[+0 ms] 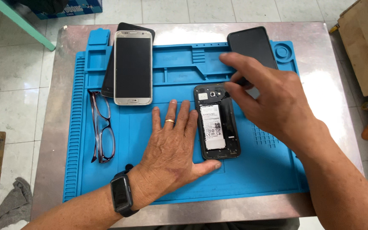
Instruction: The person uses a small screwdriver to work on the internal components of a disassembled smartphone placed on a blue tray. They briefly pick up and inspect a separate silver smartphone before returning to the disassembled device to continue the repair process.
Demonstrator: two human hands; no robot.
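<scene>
I am looking down at a blue mat (150, 179) on a shiny metal bench (329, 85). An open phone (217, 122) lies face down near the middle of the mat, with its back cover off, so I can see the white battery (212, 127) inside.

My left hand (173, 147) lies flat on the mat, fingers spread, touching the phone's left edge. It grips nothing; it just keeps the phone from sliding.

My right hand (267, 96) hangs over the top right corner of the phone. Its fingers are pinched on something small and dark, maybe a thin tool, but I cannot tell what.

I think I am working on the inside of the phone, near its top. The next move needs a slow, light touch there.

A silver phone (133, 68), a black phone (252, 44) and glasses (102, 127) lie apart on the mat.
</scene>
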